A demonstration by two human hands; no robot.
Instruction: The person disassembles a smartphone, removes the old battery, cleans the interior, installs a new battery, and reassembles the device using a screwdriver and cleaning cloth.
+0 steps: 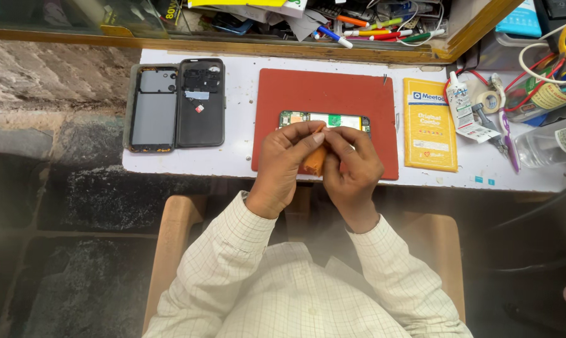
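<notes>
Orange flat piece (315, 160), pinched between the closed fingers of left hand (285, 164) and right hand (351, 164), held over the near edge of a red work mat (358, 94). Opened phone (323, 120), circuit boards exposed, lies on the mat just beyond the hands. Two dark phone shells (176, 103) sit well left; yellow packet (428, 124) beside the mat, right.

A flat yellow packet (429, 124) lies right of the red mat (333, 94); a white-labelled bottle (462, 103) beside it.
</notes>
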